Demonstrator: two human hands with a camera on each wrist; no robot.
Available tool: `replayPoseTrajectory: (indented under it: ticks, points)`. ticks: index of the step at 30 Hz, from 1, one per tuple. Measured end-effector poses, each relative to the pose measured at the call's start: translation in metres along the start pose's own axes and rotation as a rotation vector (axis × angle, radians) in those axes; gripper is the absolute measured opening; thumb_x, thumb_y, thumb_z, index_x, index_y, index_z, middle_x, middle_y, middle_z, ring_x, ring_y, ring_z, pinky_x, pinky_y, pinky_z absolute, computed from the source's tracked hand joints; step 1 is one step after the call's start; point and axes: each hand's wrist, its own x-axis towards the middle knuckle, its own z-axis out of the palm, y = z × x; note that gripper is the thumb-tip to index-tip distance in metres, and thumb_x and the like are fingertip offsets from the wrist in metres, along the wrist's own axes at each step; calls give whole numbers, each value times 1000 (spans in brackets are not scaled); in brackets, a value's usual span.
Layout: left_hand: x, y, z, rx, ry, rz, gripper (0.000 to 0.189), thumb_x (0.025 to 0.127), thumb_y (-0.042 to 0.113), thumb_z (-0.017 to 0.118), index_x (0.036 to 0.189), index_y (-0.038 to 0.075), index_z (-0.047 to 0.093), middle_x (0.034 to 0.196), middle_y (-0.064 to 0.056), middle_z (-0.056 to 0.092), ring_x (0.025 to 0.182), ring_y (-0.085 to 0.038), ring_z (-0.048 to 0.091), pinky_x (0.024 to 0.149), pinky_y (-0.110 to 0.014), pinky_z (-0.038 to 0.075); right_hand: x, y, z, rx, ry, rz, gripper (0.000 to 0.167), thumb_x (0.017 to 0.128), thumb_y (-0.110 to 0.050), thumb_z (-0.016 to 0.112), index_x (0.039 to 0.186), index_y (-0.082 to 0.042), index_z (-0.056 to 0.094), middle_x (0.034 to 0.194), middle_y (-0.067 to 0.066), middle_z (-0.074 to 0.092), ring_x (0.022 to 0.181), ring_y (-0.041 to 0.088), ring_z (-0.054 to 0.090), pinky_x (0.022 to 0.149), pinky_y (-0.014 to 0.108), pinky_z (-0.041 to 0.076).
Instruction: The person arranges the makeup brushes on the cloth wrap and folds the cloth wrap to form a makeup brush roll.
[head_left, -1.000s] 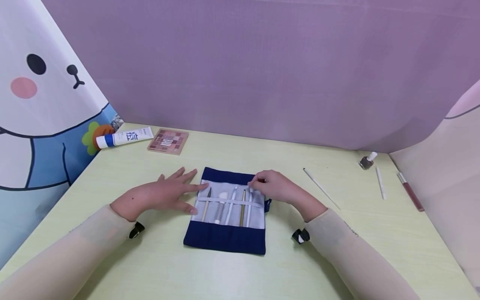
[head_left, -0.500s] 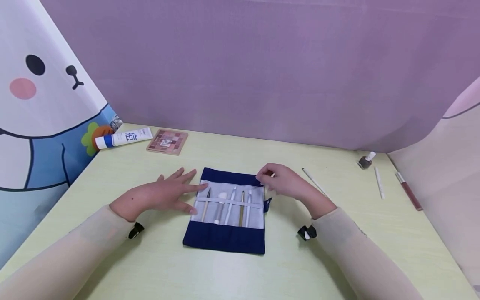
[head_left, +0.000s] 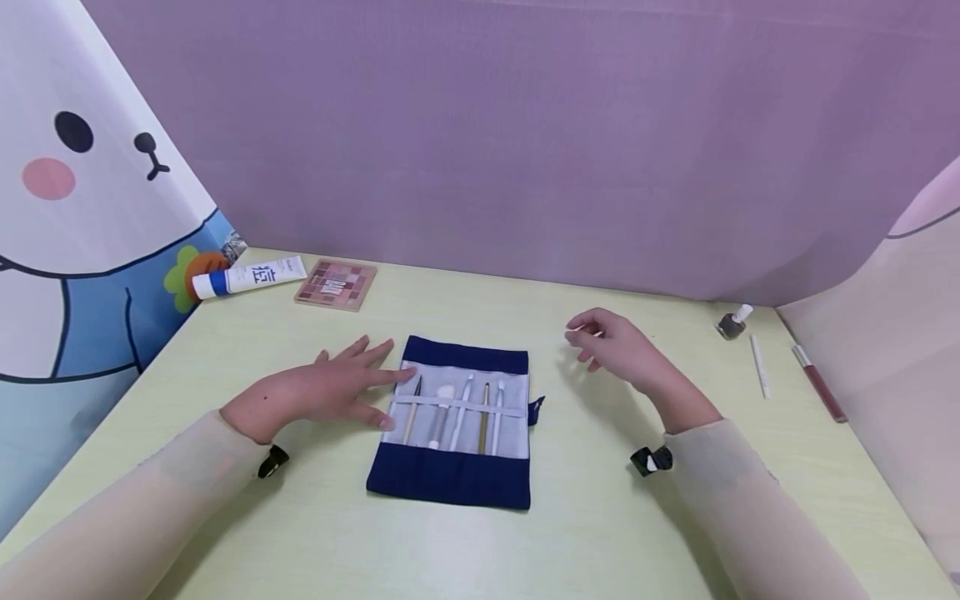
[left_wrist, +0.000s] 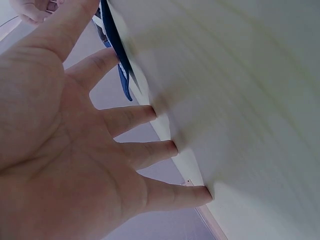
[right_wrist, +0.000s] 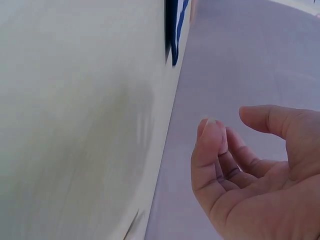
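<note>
A navy brush roll [head_left: 448, 485] lies unrolled with its grey inside up. Several slim brushes sit under its elastic strap, among them a dark-tipped one [head_left: 412, 412], a thick white one [head_left: 441, 417] and a gold-handled one [head_left: 483, 417]. My left hand [head_left: 326, 390] is spread flat, index finger and thumb resting on the roll's left edge; in the left wrist view its other fingertips [left_wrist: 205, 195] touch the table. My right hand [head_left: 618, 346] hovers right of the roll, fingers loosely bent. In the right wrist view, thumb and index finger [right_wrist: 207, 145] are apart, holding nothing.
At the back left lie a white-and-blue tube [head_left: 258, 276] and an eyeshadow palette [head_left: 336, 284]. Toward the right are a small bottle with a white cap [head_left: 732, 322], a white stick [head_left: 760, 367] and a lip gloss tube [head_left: 821, 385]. A thin dark tip [right_wrist: 131, 224] shows on the table.
My right hand has let go of the rightmost white brush in the roll and moved right and away, now covering the thin stick seen earlier on the table. The left hand has stayed put.
</note>
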Motion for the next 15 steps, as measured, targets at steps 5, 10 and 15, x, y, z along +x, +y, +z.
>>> replayPoseTrajectory:
  ticks: [5,10,15]
  points:
    - [0,-1,0,12,-1,2,84,93,63,73,166,38,39,181,-21,12,164,-60,3,114,-93,10,-3,14,-16,31,37,10,47,110,-26,60,145,4,53,130,26,63,108,34,71,86,32,64]
    - [1,-1,0,20,-1,3,84,93,63,73,166,39,39,181,-21,12,164,-60,4,115,-93,11,-7,28,-31,37,74,32,48,109,-24,59,147,6,51,127,21,64,107,25,69,89,31,63]
    - [1,-1,1,15,-2,1,84,93,64,73,165,38,39,181,-21,12,164,-60,3,115,-93,11,-9,43,-43,15,75,53,50,109,-22,60,149,6,48,134,22,60,110,22,64,90,28,62]
